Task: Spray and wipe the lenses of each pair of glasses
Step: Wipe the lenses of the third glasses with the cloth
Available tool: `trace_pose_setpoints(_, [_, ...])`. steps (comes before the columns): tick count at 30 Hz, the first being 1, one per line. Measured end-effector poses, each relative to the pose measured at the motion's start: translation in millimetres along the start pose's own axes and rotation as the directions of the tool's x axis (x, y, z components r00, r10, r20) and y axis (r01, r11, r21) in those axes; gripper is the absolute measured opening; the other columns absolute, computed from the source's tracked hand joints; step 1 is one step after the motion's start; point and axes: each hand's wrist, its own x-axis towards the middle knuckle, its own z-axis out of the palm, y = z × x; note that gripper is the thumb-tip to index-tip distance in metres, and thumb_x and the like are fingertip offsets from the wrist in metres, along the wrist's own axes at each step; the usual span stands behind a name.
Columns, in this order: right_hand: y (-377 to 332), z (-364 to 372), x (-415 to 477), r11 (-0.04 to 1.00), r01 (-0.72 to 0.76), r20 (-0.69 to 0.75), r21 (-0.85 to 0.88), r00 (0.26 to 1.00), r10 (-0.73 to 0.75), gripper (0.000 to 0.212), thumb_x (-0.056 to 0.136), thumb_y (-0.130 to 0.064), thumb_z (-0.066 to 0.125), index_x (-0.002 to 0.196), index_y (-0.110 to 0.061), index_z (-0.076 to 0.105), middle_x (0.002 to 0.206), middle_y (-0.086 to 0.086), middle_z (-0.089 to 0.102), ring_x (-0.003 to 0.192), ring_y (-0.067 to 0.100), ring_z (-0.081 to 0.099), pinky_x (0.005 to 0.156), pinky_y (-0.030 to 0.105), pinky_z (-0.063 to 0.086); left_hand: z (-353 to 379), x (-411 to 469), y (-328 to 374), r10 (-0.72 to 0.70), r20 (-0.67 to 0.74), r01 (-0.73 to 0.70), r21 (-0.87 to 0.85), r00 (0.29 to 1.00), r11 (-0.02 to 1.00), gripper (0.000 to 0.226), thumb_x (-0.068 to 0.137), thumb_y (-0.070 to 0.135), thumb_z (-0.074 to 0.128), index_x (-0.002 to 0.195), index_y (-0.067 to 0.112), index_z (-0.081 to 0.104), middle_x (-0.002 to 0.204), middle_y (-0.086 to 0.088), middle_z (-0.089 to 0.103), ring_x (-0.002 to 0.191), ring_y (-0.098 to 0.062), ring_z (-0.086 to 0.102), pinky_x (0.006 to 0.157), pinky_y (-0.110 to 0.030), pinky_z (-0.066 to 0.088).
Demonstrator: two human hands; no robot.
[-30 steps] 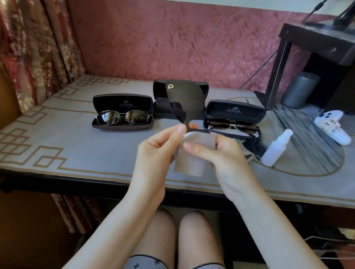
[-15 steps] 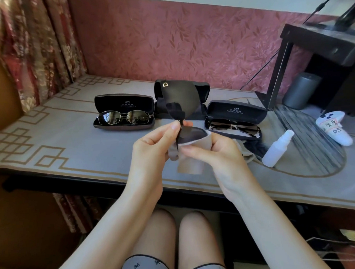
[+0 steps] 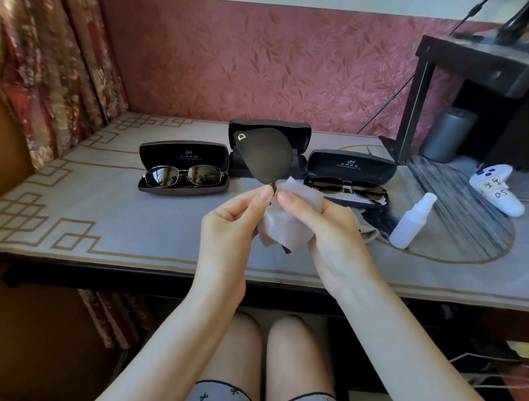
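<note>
Big dark sunglasses (image 3: 264, 158), gold D at top corner, held in the air up and left of the spray bottle (image 3: 412, 222). One lens stands bare and upright; the other is wrapped in a pale grey-pink cloth (image 3: 283, 226). The left hand (image 3: 228, 228) pinches the bridge, and the right hand (image 3: 327, 228) grips the cloth over the lower lens. Spray bottle: small, white, looks tilted; standing or lying, can't tell. Thin dark-lensed glasses (image 3: 348, 187) lie in an open black case (image 3: 350, 164) just left of the bottle. Metal-frame glasses (image 3: 183, 175), tinted, lie in a second open case (image 3: 183, 152) far left of it.
</note>
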Motion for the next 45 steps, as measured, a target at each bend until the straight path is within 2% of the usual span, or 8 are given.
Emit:
trace_pose_setpoints(6, [-6, -5, -2, 0.998, 0.060, 0.007, -0.033, 0.998, -0.060, 0.026, 0.074, -0.022, 0.073, 0.096, -0.011, 0.077, 0.093, 0.003, 0.077, 0.091, 0.011, 0.070, 0.074, 0.015, 0.051, -2, 2, 3, -0.011, 0.014, 0.011, -0.026, 1.000, 1.000, 0.024, 0.087, 0.025, 0.060, 0.102, 0.013, 0.074, 0.100, -0.006, 0.076, 0.096, -0.017, 0.070, 0.083, -0.024, 0.056])
trace_pose_setpoints(9, [-7, -8, -1, 0.996, 0.080, -0.007, -0.040, 0.997, -0.081, 0.023, 0.077, -0.024, 0.073, 0.094, -0.008, 0.077, 0.087, 0.000, 0.076, 0.087, 0.011, 0.069, 0.077, 0.021, 0.050, -3, 3, 6, 0.007, 0.053, -0.006, -0.017, 0.999, 1.000, 0.021, 0.093, 0.019, 0.055, 0.097, 0.016, 0.076, 0.097, -0.010, 0.075, 0.087, -0.014, 0.069, 0.079, -0.020, 0.055])
trace_pose_setpoints(12, [-6, -12, -2, 0.995, 0.072, -0.085, -0.068, 0.993, -0.078, 0.044, 0.072, -0.032, 0.079, 0.080, 0.009, 0.065, 0.074, 0.001, 0.067, 0.079, 0.014, 0.062, 0.082, 0.032, 0.044, -3, 4, 8, 0.010, 0.056, -0.007, -0.045, 0.998, 0.999, 0.021, 0.094, 0.018, 0.054, 0.097, 0.014, 0.075, 0.097, -0.006, 0.076, 0.092, -0.014, 0.071, 0.085, -0.021, 0.054])
trace_pose_setpoints(15, [-5, -16, -5, 0.993, 0.061, -0.053, -0.103, 0.996, -0.067, 0.028, 0.072, -0.035, 0.079, 0.068, -0.009, 0.071, 0.076, -0.001, 0.070, 0.083, 0.012, 0.065, 0.093, 0.035, 0.045, -3, 6, 6, 0.010, 0.047, -0.006, -0.078, 0.999, 0.997, 0.021, 0.093, 0.017, 0.053, 0.096, 0.013, 0.074, 0.100, -0.006, 0.076, 0.096, -0.015, 0.071, 0.085, -0.021, 0.054])
trace_pose_setpoints(19, [-3, -22, -8, 0.992, 0.027, 0.043, -0.127, 0.999, -0.022, 0.015, 0.070, -0.024, 0.072, 0.079, -0.013, 0.078, 0.087, 0.004, 0.077, 0.088, 0.010, 0.069, 0.093, 0.027, 0.046, -5, 9, 6, 0.005, 0.041, 0.000, -0.121, 0.999, 0.993, 0.024, 0.095, 0.017, 0.050, 0.100, 0.010, 0.072, 0.107, -0.006, 0.074, 0.105, -0.019, 0.068, 0.092, -0.026, 0.053])
trace_pose_setpoints(26, [1, -19, -9, 0.980, -0.018, 0.127, -0.199, 0.991, 0.044, 0.029, 0.076, -0.019, 0.077, 0.100, -0.004, 0.075, 0.101, 0.016, 0.075, 0.106, 0.034, 0.068, 0.106, 0.051, 0.044, -3, 4, 2, -0.019, 0.024, 0.020, -0.022, 1.000, 1.000, 0.023, 0.094, 0.023, 0.055, 0.093, 0.019, 0.078, 0.099, -0.010, 0.074, 0.093, -0.022, 0.066, 0.087, -0.033, 0.049])
trace_pose_setpoints(34, [-6, 1, -5, 0.994, -0.080, 0.034, 0.080, 0.996, 0.078, 0.031, 0.060, -0.027, 0.077, 0.087, -0.014, 0.079, 0.103, 0.002, 0.076, 0.108, 0.015, 0.067, 0.108, 0.037, 0.044, 0, 1, 2, 0.042, 0.014, -0.042, 0.029, 0.999, 0.999, 0.017, 0.091, 0.018, 0.059, 0.096, 0.015, 0.075, 0.095, 0.002, 0.077, 0.093, -0.009, 0.070, 0.081, -0.023, 0.055])
trace_pose_setpoints(45, [-10, -5, -8, 0.999, -0.038, -0.053, 0.035, 0.998, 0.039, 0.028, 0.072, -0.025, 0.072, 0.095, -0.011, 0.078, 0.098, 0.001, 0.077, 0.103, 0.014, 0.068, 0.099, 0.031, 0.047, -6, 4, 4, 0.057, 0.029, -0.057, 0.014, 0.998, 0.998, 0.020, 0.093, 0.015, 0.056, 0.099, 0.011, 0.074, 0.097, -0.002, 0.076, 0.096, -0.013, 0.070, 0.090, -0.024, 0.054])
